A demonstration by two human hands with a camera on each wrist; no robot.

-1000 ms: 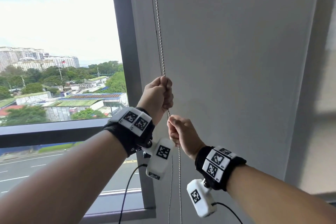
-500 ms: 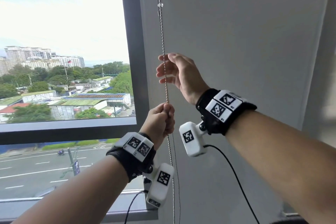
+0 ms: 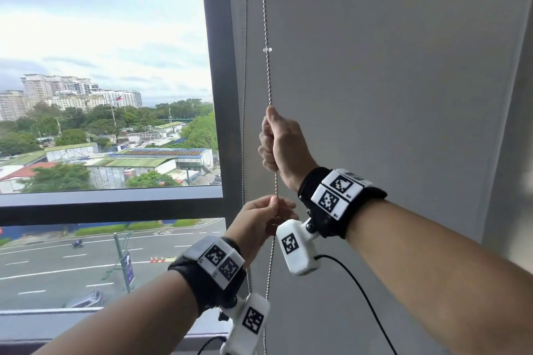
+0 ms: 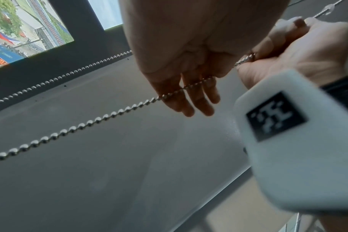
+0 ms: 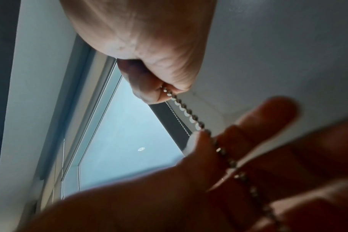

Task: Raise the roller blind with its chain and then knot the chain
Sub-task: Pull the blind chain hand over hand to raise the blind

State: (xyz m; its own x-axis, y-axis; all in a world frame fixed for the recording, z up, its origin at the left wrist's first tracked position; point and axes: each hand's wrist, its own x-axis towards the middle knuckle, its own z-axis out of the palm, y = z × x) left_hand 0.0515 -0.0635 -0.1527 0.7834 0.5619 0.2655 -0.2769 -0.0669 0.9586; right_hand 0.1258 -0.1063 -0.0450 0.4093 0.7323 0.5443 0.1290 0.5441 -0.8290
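A grey roller blind [image 3: 389, 95] hangs over the right part of the window. Its metal bead chain [image 3: 268, 75] runs down in front of it, with a second strand [image 3: 245, 95] closer to the frame and a clear plastic clip [image 3: 267, 49] above my hands. My right hand [image 3: 271, 141] grips the front strand in a fist, seen from below in the right wrist view [image 5: 159, 78]. Just below it is my left hand [image 3: 271, 210]. Its fingers [image 4: 189, 97] are straight and the chain [image 4: 89, 122] lies across them.
A dark window post [image 3: 219, 66] stands left of the chain, with a dark crossbar [image 3: 109, 202] below the glass pane and a street far beneath. A pale wall [image 3: 519, 153] borders the blind on the right. A black cable [image 3: 360, 291] hangs from the right wrist camera.
My right hand, spread beside the chain before, now grips it above the left. My left hand has moved down and its fingers have straightened. The plastic clip has come lower.
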